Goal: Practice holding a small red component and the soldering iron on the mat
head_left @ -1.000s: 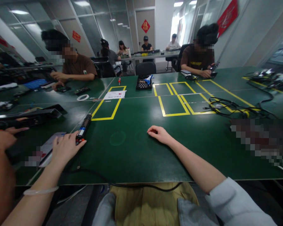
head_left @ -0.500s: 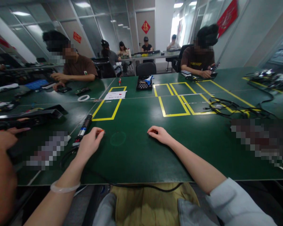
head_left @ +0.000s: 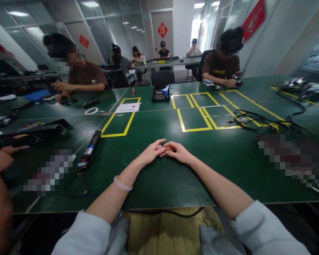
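My left hand (head_left: 152, 151) and my right hand (head_left: 177, 151) meet above the green table (head_left: 164, 184), fingertips touching. The left hand's index finger reaches out over the right fingertips, while its thumb presses toward the other fingers. The right hand's fingers are curled together. Whatever lies between the fingertips is too small to make out. To the left of my hands lies a black cylindrical device (head_left: 90, 148) with a silver and blue band and a cable.
Yellow tape outlines (head_left: 196, 130) mark the table, with a white paper (head_left: 128, 107) on one. A black tray (head_left: 161, 94) stands farther back. Black cables (head_left: 251, 118) lie at right. Another person's hand (head_left: 14, 148) is at far left; people sit opposite.
My left hand has moved right, from beside the black device to my right hand, and the fingertips now meet. An orange-red bit showed at the left fingertips before. My right hand has hardly moved.
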Motion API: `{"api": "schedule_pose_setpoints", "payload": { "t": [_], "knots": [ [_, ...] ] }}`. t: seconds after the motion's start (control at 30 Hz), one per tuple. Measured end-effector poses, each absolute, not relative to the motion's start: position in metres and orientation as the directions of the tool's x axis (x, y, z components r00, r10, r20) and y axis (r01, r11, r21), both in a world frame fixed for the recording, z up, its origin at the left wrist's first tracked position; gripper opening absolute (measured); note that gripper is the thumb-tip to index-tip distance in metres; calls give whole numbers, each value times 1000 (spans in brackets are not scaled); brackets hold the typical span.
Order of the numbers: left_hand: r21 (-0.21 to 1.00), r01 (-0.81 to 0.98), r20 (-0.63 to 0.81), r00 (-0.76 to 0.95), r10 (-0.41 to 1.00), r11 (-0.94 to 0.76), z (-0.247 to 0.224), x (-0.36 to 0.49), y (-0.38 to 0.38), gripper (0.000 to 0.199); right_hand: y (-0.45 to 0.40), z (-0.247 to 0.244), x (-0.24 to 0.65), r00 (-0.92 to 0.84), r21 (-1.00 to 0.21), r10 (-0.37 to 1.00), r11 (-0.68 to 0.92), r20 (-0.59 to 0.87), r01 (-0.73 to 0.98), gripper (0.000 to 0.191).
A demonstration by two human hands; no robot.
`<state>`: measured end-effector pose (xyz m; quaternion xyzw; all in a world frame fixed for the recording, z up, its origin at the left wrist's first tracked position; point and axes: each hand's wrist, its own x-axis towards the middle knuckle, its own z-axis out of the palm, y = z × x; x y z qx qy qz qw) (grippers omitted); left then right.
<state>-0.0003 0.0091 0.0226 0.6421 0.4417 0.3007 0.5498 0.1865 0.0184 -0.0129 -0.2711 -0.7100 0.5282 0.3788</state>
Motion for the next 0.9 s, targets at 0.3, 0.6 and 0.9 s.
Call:
{"api": "schedule_pose_setpoints", "payload": {
  "t": [0.3,0.6,0.9],
  "knots": [
    [989,68,-144,360,922,128,8,1,9,55,20,-18,186,-547,-956,798,291,254,-18,26],
    [988,113,-131,311,941,101,7,3,5,35,24,-22,186,-477,-956,849,288,229,54,29],
    [939,286,101,303,948,-191,6,1,6,27,22,-16,185,-449,-959,867,276,217,69,23]
  ]
}}
